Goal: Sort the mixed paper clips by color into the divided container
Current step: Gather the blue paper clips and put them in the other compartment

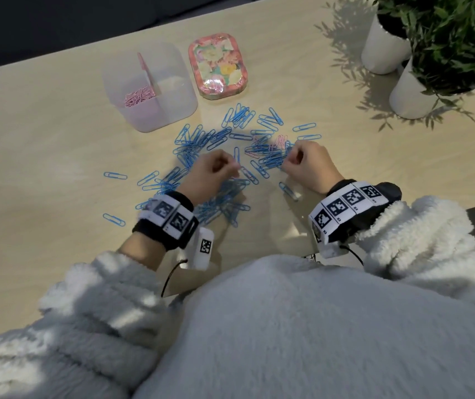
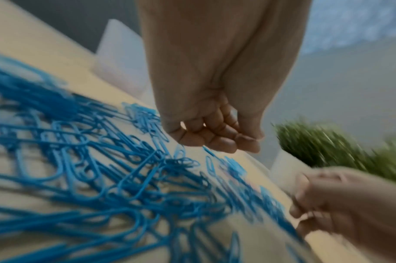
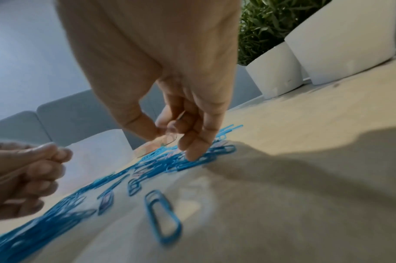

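Blue paper clips (image 1: 216,139) lie spread over the table, with a few pink clips (image 1: 280,140) mixed in at the right. The clear divided container (image 1: 170,90) stands behind them; its left compartment holds pink clips (image 1: 140,97). My left hand (image 1: 216,168) hovers over the pile's middle with curled fingers (image 2: 215,140), and it seems to pinch a pale pink clip (image 3: 19,173). My right hand (image 1: 299,159) is at the pile's right side. Its thumb and forefinger pinch a pale pink clip (image 3: 169,139), and a lower finger touches the blue clips (image 3: 206,156).
A floral tin (image 1: 217,69) sits right of the container. Two white plant pots (image 1: 383,50) (image 1: 412,93) stand at the back right. Single blue clips (image 1: 114,175) (image 1: 288,191) lie apart from the pile. The table's near edge is under my fleece sleeves.
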{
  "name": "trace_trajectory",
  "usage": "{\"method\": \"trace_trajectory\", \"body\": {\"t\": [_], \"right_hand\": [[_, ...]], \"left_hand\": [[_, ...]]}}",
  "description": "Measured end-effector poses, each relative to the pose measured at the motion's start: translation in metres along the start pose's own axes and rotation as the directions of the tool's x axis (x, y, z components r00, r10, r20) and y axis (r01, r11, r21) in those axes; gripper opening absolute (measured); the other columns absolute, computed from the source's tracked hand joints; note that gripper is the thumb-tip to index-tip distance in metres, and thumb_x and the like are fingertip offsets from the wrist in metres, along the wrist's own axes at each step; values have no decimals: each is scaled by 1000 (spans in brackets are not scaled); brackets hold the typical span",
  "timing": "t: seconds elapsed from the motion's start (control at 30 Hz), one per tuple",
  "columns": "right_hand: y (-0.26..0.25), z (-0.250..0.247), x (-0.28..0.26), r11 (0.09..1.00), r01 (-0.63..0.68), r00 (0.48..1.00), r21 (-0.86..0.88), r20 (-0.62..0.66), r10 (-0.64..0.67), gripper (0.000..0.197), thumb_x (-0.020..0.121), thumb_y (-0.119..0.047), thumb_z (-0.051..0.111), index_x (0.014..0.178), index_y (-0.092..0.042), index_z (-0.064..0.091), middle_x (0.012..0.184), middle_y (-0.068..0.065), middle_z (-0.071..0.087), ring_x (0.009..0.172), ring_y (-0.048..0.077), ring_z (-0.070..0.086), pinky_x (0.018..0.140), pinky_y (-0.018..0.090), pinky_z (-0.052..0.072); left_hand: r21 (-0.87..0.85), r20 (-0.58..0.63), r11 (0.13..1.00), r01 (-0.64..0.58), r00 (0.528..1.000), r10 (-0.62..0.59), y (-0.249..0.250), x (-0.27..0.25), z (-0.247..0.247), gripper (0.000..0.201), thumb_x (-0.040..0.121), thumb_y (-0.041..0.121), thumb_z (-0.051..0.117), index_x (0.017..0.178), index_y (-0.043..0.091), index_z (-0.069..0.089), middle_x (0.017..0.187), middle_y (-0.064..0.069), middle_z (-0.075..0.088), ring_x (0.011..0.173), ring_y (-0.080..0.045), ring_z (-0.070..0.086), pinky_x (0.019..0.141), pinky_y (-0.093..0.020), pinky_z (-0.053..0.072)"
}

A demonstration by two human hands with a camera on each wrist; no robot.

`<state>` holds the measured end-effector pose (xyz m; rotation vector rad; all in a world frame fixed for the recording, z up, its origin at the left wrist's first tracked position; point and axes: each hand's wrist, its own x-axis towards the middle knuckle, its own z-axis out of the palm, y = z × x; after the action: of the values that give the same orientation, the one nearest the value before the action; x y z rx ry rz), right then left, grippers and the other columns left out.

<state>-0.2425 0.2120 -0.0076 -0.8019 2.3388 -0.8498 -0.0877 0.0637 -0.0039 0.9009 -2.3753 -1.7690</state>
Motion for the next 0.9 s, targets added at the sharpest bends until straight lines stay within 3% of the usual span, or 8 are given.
{"method": "trace_trajectory", "body": {"t": [0.17,0.23,0.3,0.43,0.5,0.6,0.73,0.9], "right_hand": [[-6,7,13,961,-55,997,271,60,40,29,83,2,42,67,-23,43,74,9,53,42,15,52,42,30,42],[-10,11,15,960,-75,991,270,123,43,34,85,2,32,70,-24,48,66,3,52,35,4,46,38,20,35],[-13,13,18,989,-14,988,150,152,-9,33,84,1,34,70,-21,54,62,-4,49,44,0,47,51,21,37],[-10,13,18,980,101,986,-172,147,-76,18,78,-11,52,86,-23,62,59,-8,44,71,21,48,66,28,35],[-8,13,14,941,146,983,-306,156,-102,18,78,-15,55,93,-23,62,66,-6,54,80,25,52,67,29,32],[-2,10,13,909,158,983,-386,146,-109,13,78,-16,56,89,-21,61,90,7,66,93,32,57,69,30,34],[-1,-2,13,938,89,983,-335,182,-29,12,75,-14,57,82,-22,63,80,0,58,90,30,58,69,28,37],[-24,9,31,927,145,985,-345,143,-101,13,81,-21,57,83,-14,68,89,6,68,89,27,61,68,28,39]], "left_hand": [[-396,0,881,258,960,-282,7,12,-16,26,99,20,38,80,17,55,69,2,47,49,-2,52,48,-12,43],[-265,11,928,264,963,-271,11,19,-12,28,97,25,42,74,15,54,64,3,43,44,-4,46,47,-16,37],[97,15,986,134,991,-136,15,26,-2,20,91,27,53,79,12,57,61,4,42,49,-6,42,51,-21,34],[664,120,744,-66,993,-19,11,36,13,16,84,20,61,98,13,61,93,-4,62,88,-22,56,76,-31,42],[712,139,696,-89,990,-15,8,39,12,12,83,16,61,94,13,62,102,-8,65,96,-27,59,81,-34,44],[676,193,730,-98,980,-47,10,37,5,9,84,15,62,91,9,63,90,-5,62,83,-20,53,75,-29,41],[595,122,802,-42,992,-38,12,29,-14,9,83,20,65,83,13,60,62,6,40,59,-13,38,56,-26,31],[708,6,706,18,999,-31,5,28,-26,11,87,20,59,95,13,61,78,2,45,79,-22,48,71,-32,39]]}}
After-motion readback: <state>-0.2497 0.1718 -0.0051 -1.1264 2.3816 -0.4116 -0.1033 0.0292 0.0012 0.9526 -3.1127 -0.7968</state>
